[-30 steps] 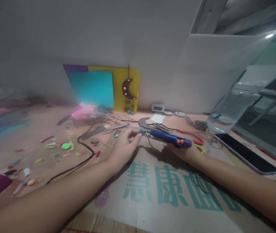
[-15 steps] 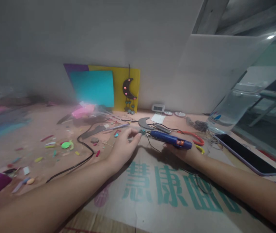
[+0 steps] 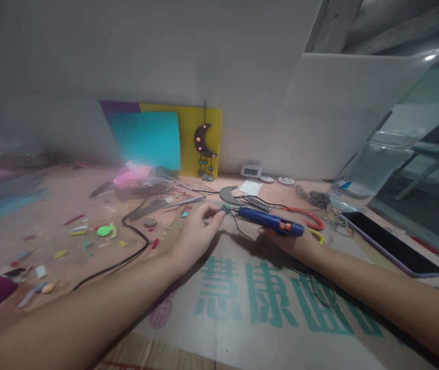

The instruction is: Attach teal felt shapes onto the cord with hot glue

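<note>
My right hand (image 3: 291,244) is wrapped round a blue hot glue gun (image 3: 268,220), its nozzle pointing left. Between the fingertips of my left hand (image 3: 200,228) is a small teal piece (image 3: 226,209), pinched right at the nozzle tip. Whether the nozzle touches it I cannot tell. A thin dark cord (image 3: 242,232) hangs down from near that piece. Just behind lies a grey crescent moon shape (image 3: 229,195). Farther back, a dark crescent ornament (image 3: 203,140) with pink dots and hanging teal pieces leans against a yellow board (image 3: 215,118).
Small coloured scraps surround a green blob (image 3: 104,231) on the left, crossed by a black cable (image 3: 142,251). Red-handled scissors or pliers (image 3: 314,220) lie right of the glue gun. A phone (image 3: 392,246) and a clear plastic container (image 3: 366,164) stand farther right. A small digital clock (image 3: 251,171) sits behind.
Both hands stay almost still, the left pinching the teal piece and the right on the glue gun. The view shifts very slightly.
</note>
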`<move>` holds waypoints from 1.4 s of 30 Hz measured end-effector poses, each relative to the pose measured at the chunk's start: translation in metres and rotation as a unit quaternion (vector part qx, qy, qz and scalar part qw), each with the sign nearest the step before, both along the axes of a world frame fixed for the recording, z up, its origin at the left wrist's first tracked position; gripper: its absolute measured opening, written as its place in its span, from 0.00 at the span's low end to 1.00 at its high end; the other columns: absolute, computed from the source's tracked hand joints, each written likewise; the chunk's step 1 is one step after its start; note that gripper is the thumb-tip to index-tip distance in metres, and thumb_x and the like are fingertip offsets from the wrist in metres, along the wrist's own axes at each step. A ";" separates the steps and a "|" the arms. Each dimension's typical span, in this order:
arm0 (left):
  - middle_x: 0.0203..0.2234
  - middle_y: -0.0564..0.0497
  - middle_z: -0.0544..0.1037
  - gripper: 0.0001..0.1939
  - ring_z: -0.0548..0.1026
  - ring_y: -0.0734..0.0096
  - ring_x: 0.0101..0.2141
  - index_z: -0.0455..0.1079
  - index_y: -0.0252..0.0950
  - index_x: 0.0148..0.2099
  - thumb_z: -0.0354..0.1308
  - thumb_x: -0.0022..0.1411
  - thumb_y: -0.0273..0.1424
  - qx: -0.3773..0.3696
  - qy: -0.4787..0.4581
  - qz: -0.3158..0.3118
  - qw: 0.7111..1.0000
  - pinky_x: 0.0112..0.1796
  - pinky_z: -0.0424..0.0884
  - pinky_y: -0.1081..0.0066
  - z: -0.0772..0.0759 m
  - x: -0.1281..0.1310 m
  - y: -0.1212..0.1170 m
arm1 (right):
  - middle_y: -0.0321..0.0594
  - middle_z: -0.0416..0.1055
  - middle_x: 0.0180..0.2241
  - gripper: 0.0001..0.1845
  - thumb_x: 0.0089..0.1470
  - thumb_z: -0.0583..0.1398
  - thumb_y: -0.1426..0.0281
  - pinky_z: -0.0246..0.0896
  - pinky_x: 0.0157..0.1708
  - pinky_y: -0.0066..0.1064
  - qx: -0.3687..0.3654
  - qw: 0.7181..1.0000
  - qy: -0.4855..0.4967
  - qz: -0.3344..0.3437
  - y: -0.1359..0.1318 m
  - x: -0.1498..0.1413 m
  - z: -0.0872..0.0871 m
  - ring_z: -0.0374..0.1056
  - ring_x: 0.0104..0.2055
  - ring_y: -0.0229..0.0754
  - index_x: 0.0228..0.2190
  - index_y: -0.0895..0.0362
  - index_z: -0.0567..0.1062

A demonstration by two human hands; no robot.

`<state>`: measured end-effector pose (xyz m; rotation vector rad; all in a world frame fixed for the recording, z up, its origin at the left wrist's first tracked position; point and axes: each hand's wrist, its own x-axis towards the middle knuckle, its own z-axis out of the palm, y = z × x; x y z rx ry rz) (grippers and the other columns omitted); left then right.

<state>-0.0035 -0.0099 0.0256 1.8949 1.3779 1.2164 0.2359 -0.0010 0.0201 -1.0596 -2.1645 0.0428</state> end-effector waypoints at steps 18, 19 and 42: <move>0.32 0.49 0.77 0.08 0.73 0.64 0.36 0.70 0.36 0.33 0.54 0.62 0.34 -0.007 -0.010 0.001 1.000 0.42 0.69 0.65 0.000 0.000 0.001 | 0.34 0.66 0.20 0.16 0.55 0.60 0.60 0.56 0.22 0.29 0.003 1.000 -0.002 0.001 -0.001 0.002 -0.001 0.62 0.22 0.38 0.23 0.54 0.64; 0.32 0.49 0.77 0.08 0.73 0.64 0.36 0.70 0.36 0.33 0.54 0.62 0.34 -0.008 -0.010 0.002 1.000 0.42 0.69 0.66 0.000 0.000 0.001 | 0.34 0.66 0.20 0.15 0.55 0.60 0.60 0.56 0.22 0.29 0.002 1.000 -0.003 0.001 -0.001 0.002 -0.001 0.62 0.22 0.38 0.23 0.54 0.64; 0.30 0.50 0.77 0.08 0.73 0.65 0.34 0.69 0.35 0.34 0.53 0.63 0.33 -0.033 0.018 -0.008 0.999 0.43 0.68 0.67 0.008 0.002 -0.006 | 0.34 0.66 0.20 0.12 0.54 0.60 0.64 0.57 0.23 0.29 0.008 1.000 0.004 0.001 0.002 0.003 -0.005 0.62 0.22 0.37 0.23 0.55 0.66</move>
